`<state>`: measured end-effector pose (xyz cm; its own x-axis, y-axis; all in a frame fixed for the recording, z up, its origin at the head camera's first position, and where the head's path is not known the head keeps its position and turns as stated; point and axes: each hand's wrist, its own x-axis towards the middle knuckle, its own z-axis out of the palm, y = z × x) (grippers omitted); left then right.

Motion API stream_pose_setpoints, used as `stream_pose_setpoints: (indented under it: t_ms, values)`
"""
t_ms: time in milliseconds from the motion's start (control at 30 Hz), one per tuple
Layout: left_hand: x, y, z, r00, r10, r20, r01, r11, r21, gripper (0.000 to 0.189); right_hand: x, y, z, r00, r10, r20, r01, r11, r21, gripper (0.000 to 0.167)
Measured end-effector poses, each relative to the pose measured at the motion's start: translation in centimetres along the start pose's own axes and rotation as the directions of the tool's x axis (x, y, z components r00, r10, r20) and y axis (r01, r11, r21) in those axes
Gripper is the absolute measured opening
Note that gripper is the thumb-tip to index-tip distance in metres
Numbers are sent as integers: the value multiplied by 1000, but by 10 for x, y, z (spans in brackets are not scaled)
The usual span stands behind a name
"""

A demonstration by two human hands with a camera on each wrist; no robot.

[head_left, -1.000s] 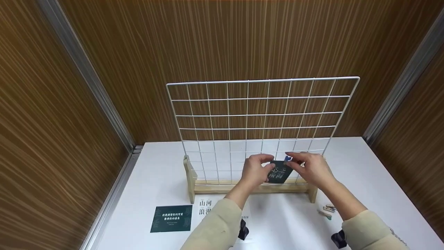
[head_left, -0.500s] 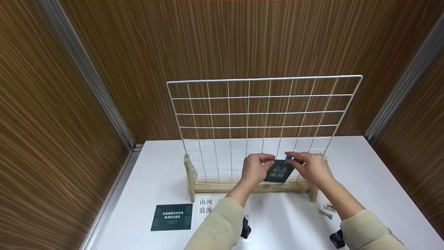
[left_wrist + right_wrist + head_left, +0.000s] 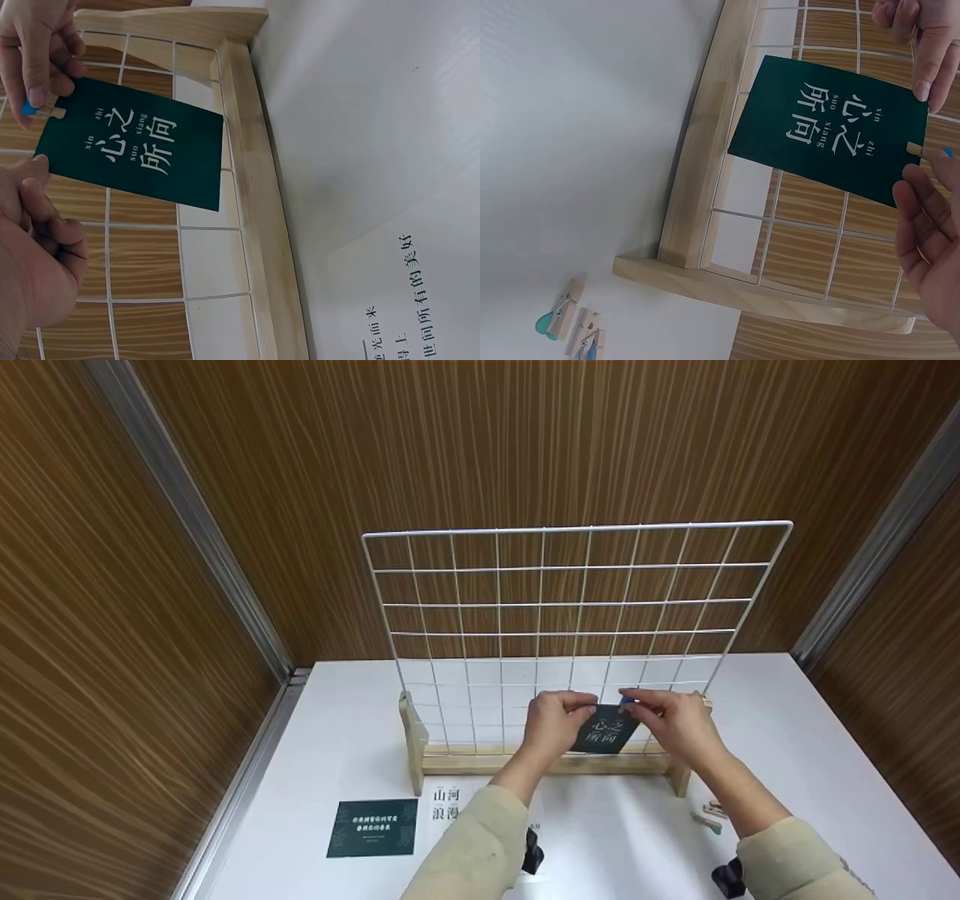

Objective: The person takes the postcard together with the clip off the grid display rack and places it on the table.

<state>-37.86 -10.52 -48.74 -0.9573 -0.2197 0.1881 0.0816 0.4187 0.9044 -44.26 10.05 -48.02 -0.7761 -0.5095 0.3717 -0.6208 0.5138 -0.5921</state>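
A dark green card point(image 3: 604, 729) with white Chinese characters is held up against the lower right of the white wire grid point(image 3: 517, 634). My left hand point(image 3: 553, 723) pinches its upper left corner between thumb and fingers. At the card's top edge my right hand point(image 3: 679, 724) pinches a small wooden clothespin point(image 3: 915, 148) with a blue decoration point(image 3: 28, 109). The clothespin's tip overlaps the card's top edge in both wrist views. Whether it also grips a grid wire is hidden by the card and fingers.
The grid stands in a wooden base point(image 3: 480, 765). A second green card point(image 3: 373, 828) and white printed cards point(image 3: 445, 804) lie on the table in front, partly behind the left sleeve. Loose clothespins point(image 3: 587, 334) lie right of the base.
Both hands and the card have shifted slightly rightward in the head view, along with the grid as the view moves. The blue decoration has turned a little between the right fingers.
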Motion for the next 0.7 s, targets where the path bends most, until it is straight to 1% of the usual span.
stream_pose_setpoints:
  t_ms: [167, 367, 533, 700]
  values:
    - [1, -1, 0, 1000, -4, 0, 4, 1000, -3, 15, 0, 2, 2, 999, 42, 22, -44, 994, 103, 25]
    - [1, -1, 0, 1000, 7, -5, -7, 1000, 14, 14, 1, 4, 3, 993, 95, 67, -109, 965, 239, 26]
    - [0, -1, 0, 1000, 1, -7, -1, 1000, -4, 14, 2, 5, 3, 987, 134, 89, -154, 949, 274, 25]
    - [1, -1, -1, 1000, 7, -6, -7, 1000, -3, 14, 4, 5, 2, 983, 160, 95, -181, 937, 298, 24]
